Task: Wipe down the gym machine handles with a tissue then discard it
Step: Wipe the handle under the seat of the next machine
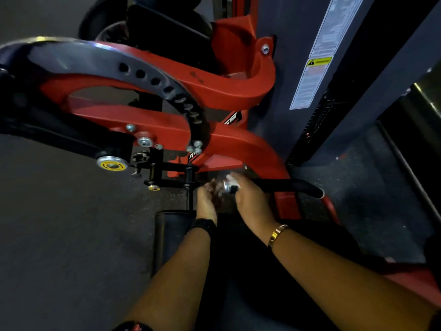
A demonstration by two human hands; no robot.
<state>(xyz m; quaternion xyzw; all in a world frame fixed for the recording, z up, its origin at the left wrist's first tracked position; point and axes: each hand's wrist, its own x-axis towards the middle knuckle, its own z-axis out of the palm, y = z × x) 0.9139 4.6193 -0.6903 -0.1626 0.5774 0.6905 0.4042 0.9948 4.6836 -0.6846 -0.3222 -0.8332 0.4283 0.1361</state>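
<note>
**A:** Where's the tissue (232, 179)?

**B:** Under the right hand (250, 199). Only a small, crumpled white bit shows, poking out above the knuckles, against the near end of the handle (291, 186).

**A:** And what does the handle look like?

**B:** It's a black, slightly glossy bar that runs away from the right hand's far side to a rounded tip. A shiny metal end (228, 187) sits between the two hands.

**A:** How is the right hand set?

**B:** Its fingers are curled down over the handle's end, holding the tissue pressed onto it. There's a gold bracelet (276, 235) on that wrist.

**B:** The left hand (207, 199) is just beside the right one, close to the metal end, with a black wristband (204, 224) below it. It's motion-blurred. The fingers look bent, but I cannot tell whether they hold anything or touch the tissue.

**A:** What's around the hands?

**B:** Just beyond them is the machine's red frame (238, 144). Further up and out past the left hand is a black curved plate (152, 77) with a row of holes. A dark roller pad (167, 225) is beside the left wrist. Well beyond the right hand, a grey upright carries a warning label (315, 68), too blurred to read.
</note>
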